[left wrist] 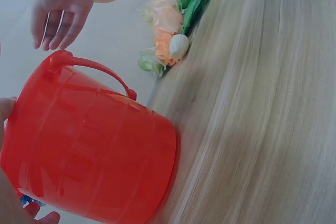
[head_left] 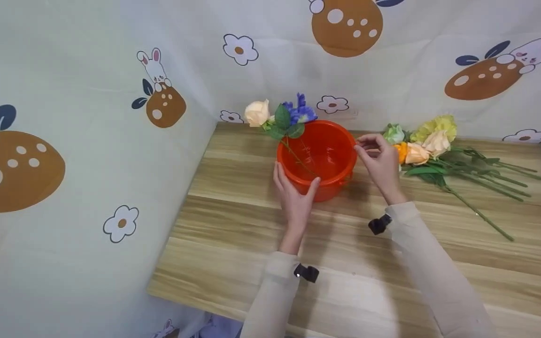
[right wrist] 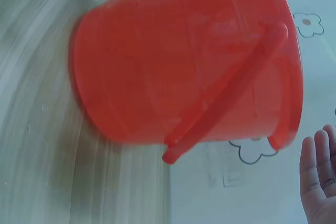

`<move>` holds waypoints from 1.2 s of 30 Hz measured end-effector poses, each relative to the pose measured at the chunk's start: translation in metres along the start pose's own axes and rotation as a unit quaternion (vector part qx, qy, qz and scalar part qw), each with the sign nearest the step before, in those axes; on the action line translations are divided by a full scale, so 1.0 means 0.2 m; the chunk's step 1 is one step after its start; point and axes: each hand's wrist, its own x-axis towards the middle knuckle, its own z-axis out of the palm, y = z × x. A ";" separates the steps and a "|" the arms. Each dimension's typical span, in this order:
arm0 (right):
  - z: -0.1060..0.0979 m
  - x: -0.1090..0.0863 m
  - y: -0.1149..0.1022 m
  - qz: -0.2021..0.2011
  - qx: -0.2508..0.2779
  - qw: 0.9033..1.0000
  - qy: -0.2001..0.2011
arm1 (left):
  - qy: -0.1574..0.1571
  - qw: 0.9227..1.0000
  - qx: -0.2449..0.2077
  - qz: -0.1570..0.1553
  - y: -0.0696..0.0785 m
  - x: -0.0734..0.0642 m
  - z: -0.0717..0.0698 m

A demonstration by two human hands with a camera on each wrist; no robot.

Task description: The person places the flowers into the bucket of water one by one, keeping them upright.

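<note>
- Red bucket [head_left: 332, 184]: upright on the wooden table [head_left: 233, 225], mouth facing up, its handle [right wrist: 226, 100] hanging down along the outer wall.
- Left hand [head_left: 295, 202]: thumb and fingers spread wide in a V against the bucket, thumb at the near rim, fingers along the left outer side.
- Right hand [head_left: 383, 164]: just beside the right rim; fingers loosely extended side by side, nothing pinched, a gap to the bucket in the right wrist view.
- Cream rose [head_left: 257, 113]: its bloom leans out past the back-left rim, its stem running down into the bucket.
- Blue flower [head_left: 301, 111]: next to the rose, at the back rim.
- Loose flowers [head_left: 418, 154]: yellow, peach, orange and pale green blooms lying right of the right hand, stems pointing right.
- Black devices [head_left: 380, 224]: one at each wrist, by the pale sleeves [head_left: 430, 267].
- Backdrop [head_left: 270, 84]: printed rabbits, brown fruit and white flowers; one faint mark low on it is illegible.
</note>
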 end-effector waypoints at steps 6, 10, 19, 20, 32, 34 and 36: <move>-0.05 0.00 0.06 0.003 -0.011 1.000 0.014 | -0.008 1.000 0.003 -0.018 0.00 0.00 -0.01; -0.08 -0.01 0.10 0.007 -0.021 0.999 0.031 | -0.007 1.000 0.000 -0.020 0.00 0.00 -0.01; -0.16 -0.03 0.16 0.018 -0.014 0.999 0.049 | -0.009 1.000 -0.002 -0.019 0.00 0.00 -0.01; -0.17 -0.03 0.17 0.019 -0.011 0.999 0.050 | -0.009 1.000 -0.002 -0.018 0.00 0.00 -0.01; -0.30 -0.10 0.28 0.048 -0.046 0.996 0.060 | -0.015 1.000 -0.006 -0.022 0.00 0.00 -0.01; -0.32 -0.10 0.31 0.054 -0.052 0.995 0.064 | -0.015 1.000 -0.006 -0.021 0.00 0.00 -0.01; -0.35 -0.11 0.35 0.061 -0.057 0.994 0.070 | -0.016 1.000 -0.005 -0.021 0.00 0.00 -0.01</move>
